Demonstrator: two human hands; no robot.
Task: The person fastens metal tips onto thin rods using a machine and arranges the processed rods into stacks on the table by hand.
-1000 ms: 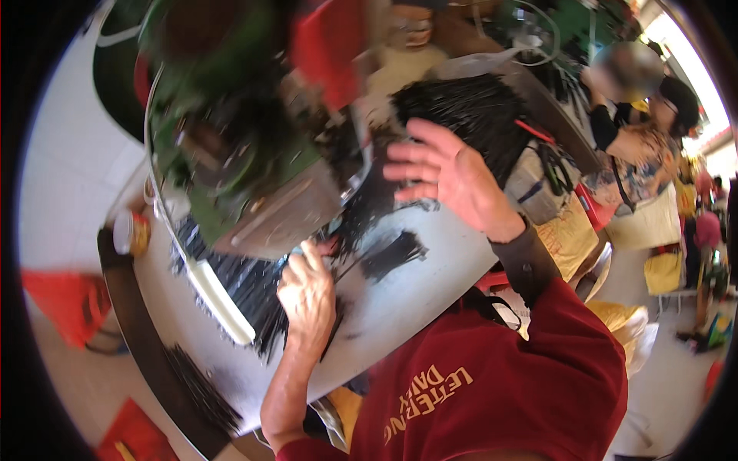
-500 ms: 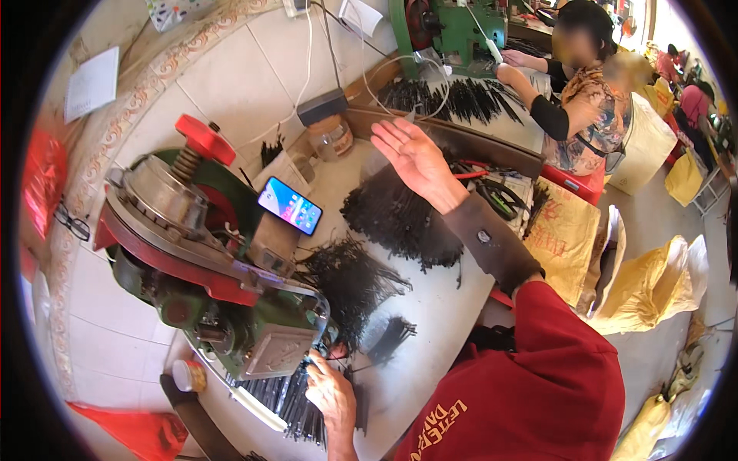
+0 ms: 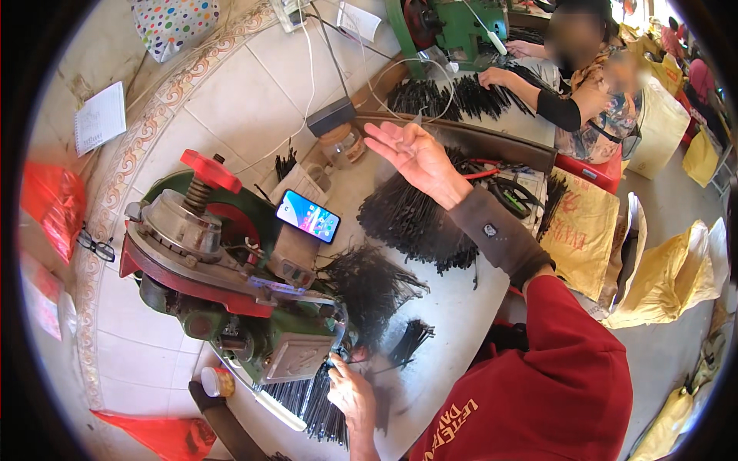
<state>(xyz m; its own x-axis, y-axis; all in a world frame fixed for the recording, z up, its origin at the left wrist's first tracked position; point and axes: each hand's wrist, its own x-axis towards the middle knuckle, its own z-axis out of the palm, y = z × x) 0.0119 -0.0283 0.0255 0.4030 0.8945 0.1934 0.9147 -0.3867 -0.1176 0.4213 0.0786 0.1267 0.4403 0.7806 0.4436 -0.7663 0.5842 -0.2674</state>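
Note:
My left hand (image 3: 350, 388) rests at the front of a green and red press machine (image 3: 231, 284), its fingers curled on thin black rods (image 3: 323, 399) lying under the machine's edge. My right hand (image 3: 415, 154) is raised above the table, palm up, fingers spread, holding nothing. Below it lie a large heap of black rods (image 3: 411, 223), a second heap (image 3: 373, 284) next to the machine and a small bundle (image 3: 411, 342). A lit phone (image 3: 307, 216) leans on the machine.
A person sits at the far right with hands on another pile of rods (image 3: 453, 96) by a second green machine (image 3: 446, 27). A jar (image 3: 342, 142), cables and red-handled pliers (image 3: 492, 175) lie on the table. Yellow sacks (image 3: 669, 269) stand at the right.
The view has swung so the machine and far bench show more fully. My right hand stays raised and open, now farther out. My left hand remains at the machine's front.

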